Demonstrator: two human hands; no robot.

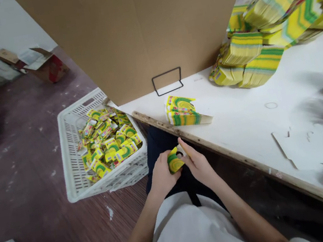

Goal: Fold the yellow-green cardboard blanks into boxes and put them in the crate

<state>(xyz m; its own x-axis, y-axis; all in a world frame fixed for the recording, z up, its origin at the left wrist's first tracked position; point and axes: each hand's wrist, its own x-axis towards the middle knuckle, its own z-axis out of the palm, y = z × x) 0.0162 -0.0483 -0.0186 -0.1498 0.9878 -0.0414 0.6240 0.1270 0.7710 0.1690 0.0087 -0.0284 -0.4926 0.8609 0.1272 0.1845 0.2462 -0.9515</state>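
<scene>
Over my lap, my left hand point(162, 175) is closed round a small yellow and green carton point(174, 161). My right hand point(197, 163) touches the carton's right end, its thumb at the opening and its fingers stretched upward. A small dark ring shape shows at that end; what it is, I cannot make out. Beyond my hands, a fanned stack of flat yellow and green cartons point(183, 111) lies on the white table point(242, 120). To the left stands a white plastic crate point(72, 152) with many small yellow cartons point(111, 146) inside.
A large cardboard sheet point(149, 28) stands upright behind a black wire frame point(168, 82). Bundles of flat cartons point(256, 55) are piled at the table's back right. The table's wooden edge point(232, 154) runs beside my right arm. An open box point(47, 67) sits on the floor.
</scene>
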